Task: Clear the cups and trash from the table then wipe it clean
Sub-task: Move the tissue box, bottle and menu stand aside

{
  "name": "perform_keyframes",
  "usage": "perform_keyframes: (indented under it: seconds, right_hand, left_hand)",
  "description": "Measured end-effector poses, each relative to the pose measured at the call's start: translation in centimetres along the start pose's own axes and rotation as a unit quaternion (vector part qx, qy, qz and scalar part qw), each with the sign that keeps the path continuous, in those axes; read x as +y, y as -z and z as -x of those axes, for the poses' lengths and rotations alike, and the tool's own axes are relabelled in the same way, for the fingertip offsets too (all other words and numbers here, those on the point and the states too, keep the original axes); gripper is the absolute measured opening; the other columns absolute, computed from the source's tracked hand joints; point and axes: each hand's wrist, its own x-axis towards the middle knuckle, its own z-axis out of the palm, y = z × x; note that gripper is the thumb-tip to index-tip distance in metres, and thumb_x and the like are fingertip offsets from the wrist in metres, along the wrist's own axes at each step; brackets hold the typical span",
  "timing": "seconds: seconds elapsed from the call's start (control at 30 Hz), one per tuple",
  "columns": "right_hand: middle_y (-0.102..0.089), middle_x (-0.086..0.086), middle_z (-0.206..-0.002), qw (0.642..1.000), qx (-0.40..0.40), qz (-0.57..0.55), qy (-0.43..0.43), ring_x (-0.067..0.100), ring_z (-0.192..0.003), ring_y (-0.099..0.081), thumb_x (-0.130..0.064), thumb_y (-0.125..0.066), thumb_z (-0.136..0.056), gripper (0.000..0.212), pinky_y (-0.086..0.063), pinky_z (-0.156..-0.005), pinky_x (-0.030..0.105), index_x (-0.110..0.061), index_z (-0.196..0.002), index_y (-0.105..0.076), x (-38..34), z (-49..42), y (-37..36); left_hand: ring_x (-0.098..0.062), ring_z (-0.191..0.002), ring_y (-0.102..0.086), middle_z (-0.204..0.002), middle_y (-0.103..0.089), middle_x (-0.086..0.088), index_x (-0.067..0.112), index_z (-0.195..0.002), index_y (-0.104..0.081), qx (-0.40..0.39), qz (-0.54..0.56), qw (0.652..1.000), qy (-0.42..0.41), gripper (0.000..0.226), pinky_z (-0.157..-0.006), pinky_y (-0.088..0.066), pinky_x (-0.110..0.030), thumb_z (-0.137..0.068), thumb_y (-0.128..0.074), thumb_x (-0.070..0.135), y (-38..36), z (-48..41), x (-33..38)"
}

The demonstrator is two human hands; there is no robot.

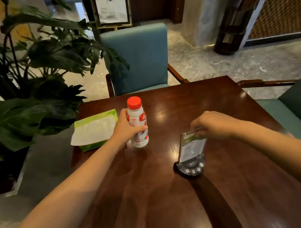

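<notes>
bottle upright in the left hand, sign stand pinched by the right

bottle with the red cap stands upright on the bench, long axis vertical, left of centre. the left hand is wrapped around its middle from the left side, fingers closed on the label, so it is the nearer hand by far and a straight lift looks like all that is needed. the right hand is closed on the top edge of a clear sign stand, which tilts on its dark base, well apart from the bottle. a green tissue pack lies just beside the left hand, at the bench's left edge. whether the bottle holds liquid i cannot tell. no cups or bin are in view.
</notes>
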Motion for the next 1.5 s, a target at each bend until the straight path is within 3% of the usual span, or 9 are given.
perform_keyframes:
  seconds: [0.23, 0.47, 0.73, 0.93, 1.03, 1.13, 1.23, 1.37, 1.5]
  right_hand:
    - [-0.069, 0.002, -0.105, 0.997, 0.069, -0.018, 0.021, 0.018, -0.095, -0.062, -0.018, -0.06, -0.087, 0.02, -0.042, -0.072, 0.026, -0.016, -0.106, -0.068, 1.1, -5.6, 4.4]
    - [-0.067, 0.01, -0.112, 0.99, 0.133, -0.048, -0.013, 0.028, -0.1, -0.061, -0.013, -0.059, -0.088, 0.024, -0.049, -0.082, 0.037, -0.011, -0.11, -0.067, 1.5, -13.6, 4.4]
    - [-0.063, 0.013, -0.119, 0.993, 0.101, -0.064, -0.016, 0.03, -0.106, -0.057, -0.012, -0.056, -0.089, 0.026, -0.047, -0.087, 0.038, -0.01, -0.115, -0.064, 1.8, -17.9, 4.4]
    - [-0.058, 0.018, -0.117, 0.989, 0.109, -0.1, -0.006, 0.033, -0.105, -0.053, -0.015, -0.051, -0.092, 0.02, -0.039, -0.078, 0.033, -0.007, -0.11, -0.054, 1.8, -19.2, 2.8]
    - [-0.054, 0.015, -0.127, 0.992, 0.081, -0.098, 0.001, 0.03, -0.115, -0.049, -0.024, -0.06, -0.088, 0.038, -0.044, -0.094, 0.04, -0.009, -0.121, -0.049, 1.9, -18.9, 2.8]
    - [-0.04, 0.011, -0.145, 0.995, 0.057, -0.086, -0.001, 0.031, -0.131, -0.037, -0.034, -0.064, -0.085, 0.069, -0.035, -0.109, 0.045, -0.013, -0.142, -0.031, 2.1, -17.8, 3.8]
    - [-0.028, 0.008, -0.153, 0.993, 0.071, -0.09, -0.007, 0.031, -0.138, -0.025, -0.036, -0.064, -0.084, 0.077, -0.027, -0.113, 0.044, -0.016, -0.146, -0.022, 2.2, -15.4, 5.2]
    - [-0.038, 0.005, -0.148, 0.991, 0.044, -0.124, 0.019, 0.024, -0.133, -0.037, -0.042, -0.058, -0.087, 0.067, -0.034, -0.108, 0.037, -0.019, -0.144, -0.03, 1.3, -9.7, 6.4]
    - [-0.033, 0.001, -0.152, 0.985, -0.081, -0.155, 0.008, 0.02, -0.137, -0.035, -0.053, -0.045, -0.09, 0.065, -0.027, -0.111, 0.032, -0.021, -0.145, -0.03, -0.9, -4.0, 4.7]
  left_hand:
    - [-0.022, -0.105, -0.055, -0.119, -0.055, -0.005, 0.017, -0.125, -0.037, 0.02, -0.044, 0.999, 0.015, 0.075, -0.091, -0.048, -0.039, -0.065, -0.082, 0.016, 0.1, -5.3, -0.1]
    - [-0.026, -0.113, -0.054, -0.125, -0.054, -0.008, 0.015, -0.126, -0.036, 0.054, -0.037, 0.997, 0.041, 0.075, -0.097, -0.047, -0.045, -0.066, -0.081, 0.012, 0.4, -7.9, -1.6]
    - [-0.026, -0.114, -0.053, -0.126, -0.054, -0.009, 0.013, -0.126, -0.035, 0.057, -0.05, 0.996, 0.049, 0.077, -0.095, -0.046, -0.039, -0.066, -0.082, 0.013, -0.4, -8.2, -3.8]
    - [-0.025, -0.116, -0.052, -0.127, -0.052, -0.008, 0.014, -0.129, -0.032, 0.033, -0.051, 0.997, 0.041, 0.079, -0.099, -0.046, -0.041, -0.067, -0.082, 0.017, -0.1, -7.6, -4.1]
    - [-0.026, -0.119, -0.051, -0.131, -0.051, -0.008, 0.016, -0.133, -0.032, 0.013, -0.043, 0.997, 0.064, 0.08, -0.1, -0.045, -0.043, -0.069, -0.08, 0.02, 0.7, -7.3, -3.0]
    - [-0.025, -0.124, -0.048, -0.138, -0.049, -0.006, 0.017, -0.137, -0.035, -0.01, -0.063, 0.996, 0.07, 0.073, -0.099, -0.041, -0.038, -0.076, -0.074, 0.026, 2.0, -6.7, -1.2]
    - [-0.027, -0.13, -0.042, -0.145, -0.042, -0.008, 0.015, -0.139, -0.036, -0.034, -0.211, 0.974, 0.068, 0.064, -0.099, -0.038, -0.036, -0.085, -0.061, 0.04, 4.0, -5.5, 0.6]
    - [-0.029, -0.129, -0.043, -0.145, -0.042, -0.011, 0.012, -0.139, -0.037, -0.032, -0.393, 0.916, 0.081, 0.063, -0.101, -0.038, -0.038, -0.09, -0.045, 0.052, 6.0, -2.5, 2.4]
    - [-0.026, -0.125, -0.046, -0.14, -0.048, -0.009, 0.015, -0.133, -0.046, -0.182, -0.441, 0.87, 0.123, 0.06, -0.102, -0.034, -0.033, -0.093, -0.029, 0.057, 4.9, 2.4, 4.2]
